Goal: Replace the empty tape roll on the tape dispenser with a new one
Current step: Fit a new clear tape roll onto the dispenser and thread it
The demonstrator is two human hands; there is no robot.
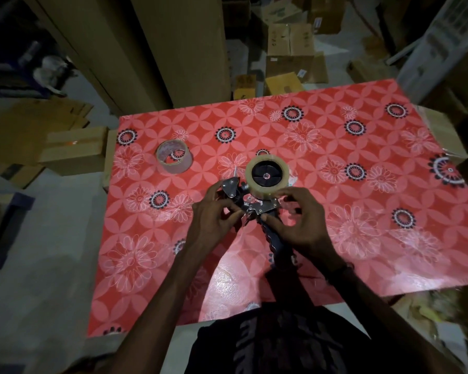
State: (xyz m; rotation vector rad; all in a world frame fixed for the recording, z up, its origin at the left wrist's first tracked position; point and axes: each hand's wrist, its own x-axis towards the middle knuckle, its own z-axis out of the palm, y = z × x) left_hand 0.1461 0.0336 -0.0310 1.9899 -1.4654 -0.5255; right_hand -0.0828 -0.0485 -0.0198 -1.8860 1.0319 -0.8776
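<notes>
A black and metal tape dispenser (257, 209) lies over the middle of the red flowered table (335, 147), its handle pointing toward me. A new roll of clear tape (267, 176) sits on the dispenser's black hub. My left hand (214, 211) grips the dispenser's front metal part at its left end. My right hand (295, 220) pinches the metal frame just below the roll, thumb against the handle's top. An empty cardboard tape core (174, 160) stands on the table to the left, apart from both hands.
Cardboard boxes (291, 54) crowd the floor beyond the table's far edge, and more boxes (73, 147) sit against its left side. A tall cardboard panel (173, 49) rises behind the table. My dark shirt (281, 344) is at the near edge.
</notes>
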